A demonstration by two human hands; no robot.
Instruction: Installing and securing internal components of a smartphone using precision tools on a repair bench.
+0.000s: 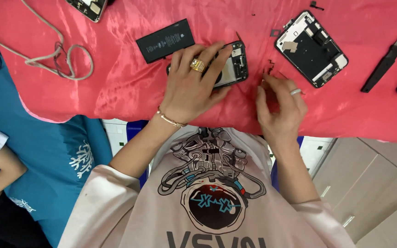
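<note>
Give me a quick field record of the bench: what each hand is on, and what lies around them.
Surface: red cloth
Left hand: pressed on an opened phone body, palm down
Right hand: fingertips pinched over tiny dark parts on the cloth; grip unclear
Beside left hand: loose black battery
Beyond right hand: second opened phone
Far right: black pry tool
Left: grey cable

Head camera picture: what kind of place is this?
Probably a phone repair table. An opened phone lies under the left hand, another opened phone and a loose battery lie on red cloth.
</note>
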